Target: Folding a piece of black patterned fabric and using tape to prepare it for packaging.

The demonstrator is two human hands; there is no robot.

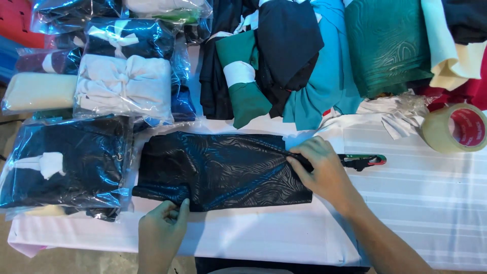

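Head view shows a dark patterned cloth [223,170] lying folded into a flat rectangle on the white counter [406,203], seemingly mid-fold and not yet bagged. Left hand [161,231] pinches its near edge; right hand [324,170] presses flat on its right end. Just right of that hand lies a small green-and-black tool [364,161]. To the left sit clear plastic bags of dark fabric [63,162] and white fabric [124,86], already packed. Loose teal and green cloths [324,66] are heaped behind; a tape roll [455,128] stands at far right.
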